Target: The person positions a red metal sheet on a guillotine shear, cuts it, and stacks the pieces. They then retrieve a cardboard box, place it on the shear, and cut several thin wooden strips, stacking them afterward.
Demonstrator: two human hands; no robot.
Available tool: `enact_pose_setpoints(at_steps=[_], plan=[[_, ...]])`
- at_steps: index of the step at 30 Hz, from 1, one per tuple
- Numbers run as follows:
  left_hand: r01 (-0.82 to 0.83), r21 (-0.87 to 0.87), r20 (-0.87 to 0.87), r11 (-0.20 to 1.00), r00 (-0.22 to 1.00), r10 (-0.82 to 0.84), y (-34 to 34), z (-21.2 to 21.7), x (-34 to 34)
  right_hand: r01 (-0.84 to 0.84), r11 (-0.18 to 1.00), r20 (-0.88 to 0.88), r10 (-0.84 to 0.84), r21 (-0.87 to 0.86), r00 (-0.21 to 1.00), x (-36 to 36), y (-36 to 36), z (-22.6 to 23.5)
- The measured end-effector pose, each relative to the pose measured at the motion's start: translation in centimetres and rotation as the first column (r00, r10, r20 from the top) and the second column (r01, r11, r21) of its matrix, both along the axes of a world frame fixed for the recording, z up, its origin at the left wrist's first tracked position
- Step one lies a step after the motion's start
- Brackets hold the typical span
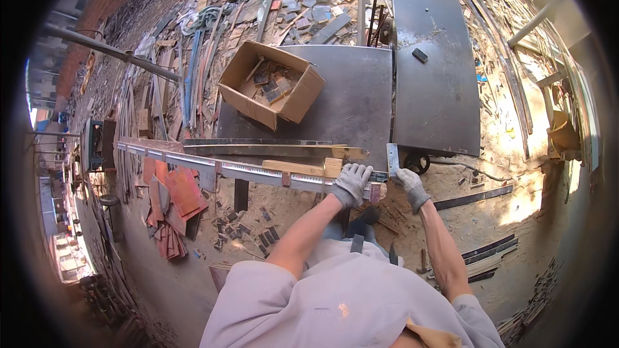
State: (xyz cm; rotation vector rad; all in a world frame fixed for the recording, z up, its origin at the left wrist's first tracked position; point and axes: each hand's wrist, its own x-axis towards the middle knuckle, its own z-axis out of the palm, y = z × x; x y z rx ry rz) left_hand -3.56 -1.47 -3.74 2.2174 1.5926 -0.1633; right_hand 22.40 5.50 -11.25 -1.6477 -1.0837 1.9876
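My left hand point(351, 185), in a grey glove, is closed at the right end of a long rail point(258, 171) with a measuring scale. Its fingers curl beside a pale wooden strip point(296, 167) and a short dark piece point(379, 176); what lies under them is hidden. Just to the right, my gloved right hand point(411, 188) grips the lower end of an upright metal plate point(393, 159) by the gap in the dark worktable point(354, 84). Dark-edged boards point(258, 149) lie along the rail's far side.
An open cardboard box point(274, 84) with wood offcuts stands on the table's left part. A small dark block point(420, 55) rests on the right panel point(435, 90). Reddish boards point(177, 196) are piled at left. Scrap wood covers the ground beyond; a hammer point(423, 261) lies at lower right.
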Motion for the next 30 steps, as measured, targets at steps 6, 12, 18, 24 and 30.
enact_pose_setpoints(at_steps=[6, 12, 18, 24, 30], plan=[[-0.081, 0.062, 0.245, 0.995, 0.967, 0.064, -3.2, 0.5, -0.7, 0.379, 0.917, -0.241, -0.398, -0.124, 0.885, -4.4, -4.7, 1.9], [-0.249, -0.068, 0.330, 0.966, 0.908, 0.257, 0.4, -1.4, -0.7, 0.314, 0.944, -0.533, -0.319, -0.102, 0.784, -7.3, -2.5, 9.7], [-0.721, -0.351, 0.890, 0.597, -0.059, 0.452, 5.1, 4.1, -6.4, 0.348, 0.931, -0.364, -0.288, 0.109, 0.886, -9.1, -0.8, 15.6], [-0.866, -0.471, 0.630, 0.166, -0.199, 0.751, 15.7, 7.5, -26.5, -0.057, 0.933, 0.185, -0.011, 0.355, 0.983, -10.5, -2.0, 19.6], [-0.952, -0.190, 0.769, 0.239, 0.007, 0.640, 9.9, 6.8, -37.9, -0.544, 0.751, 0.407, 0.395, 0.374, 0.824, -19.3, 0.2, 15.9]])
